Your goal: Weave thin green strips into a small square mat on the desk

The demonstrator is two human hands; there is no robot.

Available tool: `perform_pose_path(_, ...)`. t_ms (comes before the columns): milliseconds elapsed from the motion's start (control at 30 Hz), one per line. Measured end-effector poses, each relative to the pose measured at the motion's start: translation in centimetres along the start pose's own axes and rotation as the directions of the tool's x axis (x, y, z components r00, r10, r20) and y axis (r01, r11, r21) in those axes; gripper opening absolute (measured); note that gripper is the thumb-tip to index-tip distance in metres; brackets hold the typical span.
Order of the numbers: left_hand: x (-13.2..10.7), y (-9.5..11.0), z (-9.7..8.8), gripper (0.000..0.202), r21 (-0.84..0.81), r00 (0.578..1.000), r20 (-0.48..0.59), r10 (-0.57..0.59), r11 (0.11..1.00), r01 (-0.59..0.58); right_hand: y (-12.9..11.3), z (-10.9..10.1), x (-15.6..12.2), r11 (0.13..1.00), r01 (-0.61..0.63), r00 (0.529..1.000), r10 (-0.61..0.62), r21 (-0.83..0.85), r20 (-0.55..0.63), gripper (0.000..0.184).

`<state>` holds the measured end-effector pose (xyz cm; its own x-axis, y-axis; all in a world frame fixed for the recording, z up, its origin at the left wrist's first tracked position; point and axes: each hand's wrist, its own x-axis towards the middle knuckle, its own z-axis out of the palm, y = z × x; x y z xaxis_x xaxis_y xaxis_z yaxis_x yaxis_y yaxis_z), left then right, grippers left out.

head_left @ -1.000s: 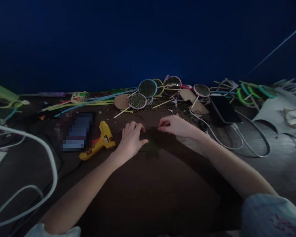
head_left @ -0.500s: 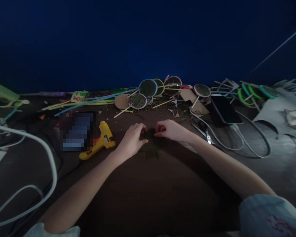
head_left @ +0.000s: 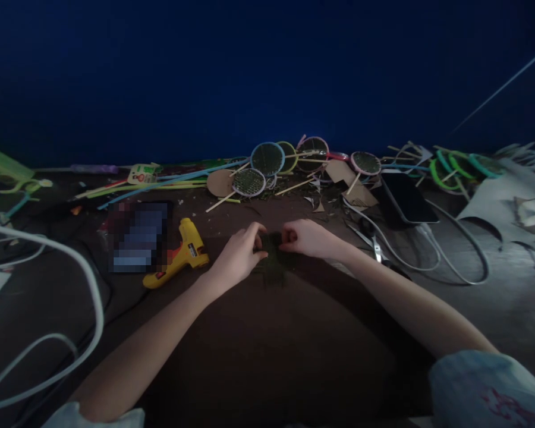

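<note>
Between my hands, low over the dark table, is a dark green piece that looks like woven flat strips; shadow hides its detail. My left hand is closed at its left side, thumb and fingers curled at the edge. From the right, my right hand pinches its upper right edge with bent fingers. A yellow hot glue gun lies just left of my left hand. Scissors rest to the right of my right hand, partly behind the forearm.
Along the back lie several small round rackets with green mesh, like this blue-rimmed one, among sticks and cardboard scraps. A phone with a white cable lies right; a blurred-out screen left. A thick white cable loops at far left.
My right hand has shifted very slightly down and its fingers have curled a little more. The green piece moves slightly between my hands; everything else looks the same.
</note>
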<state>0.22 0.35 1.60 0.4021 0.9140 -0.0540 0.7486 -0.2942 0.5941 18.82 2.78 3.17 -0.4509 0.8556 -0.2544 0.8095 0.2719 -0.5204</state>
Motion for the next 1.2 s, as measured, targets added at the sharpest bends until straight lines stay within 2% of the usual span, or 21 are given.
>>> perform_pose_path(133, -0.1, 0.3, -0.1, 0.028, -0.055, 1.0, 0.011, 0.027, 0.998, -0.027, 0.1, 0.1, 0.0, 1.0, 0.003, 1.0, -0.003, -0.018, -0.003, 0.014)
perform_pose_path(300, -0.3, 0.5, 0.0, 0.024, -0.094, 1.0, 0.027, 0.008, 0.996, -0.005, 0.1, 0.1, 0.0, 1.0, 0.006, 1.0, -0.006, -0.022, -0.007, 0.013)
perform_pose_path(633, -0.3, 0.5, 0.1, 0.026, -0.016, 0.999, -0.016, -0.036, 0.999, 0.036, 0.1, 0.2, 0.0, 1.0, -0.005, 1.0, 0.005, -0.006, -0.005, 0.014)
perform_pose_path(833, -0.3, 0.3, 0.1, 0.023, -0.018, 1.0, -0.007, -0.016, 1.0, 0.016, -0.1, 0.0, 0.0, 1.0, -0.009, 1.0, 0.009, -0.008, -0.002, 0.014)
perform_pose_path(1067, -0.3, 0.8, -0.4, 0.021, 0.012, 0.999, 0.019, -0.029, 1.0, 0.029, 0.4, -1.1, -0.2, 0.994, 0.0, 1.0, -0.003, 0.111, 0.031, 0.02)
perform_pose_path(1200, -0.3, 0.7, -0.3, 0.018, 0.01, 0.999, 0.028, -0.034, 0.999, 0.033, 0.7, -1.2, -0.3, 0.966, -0.012, 0.996, -0.011, 0.26, 0.087, 0.019)
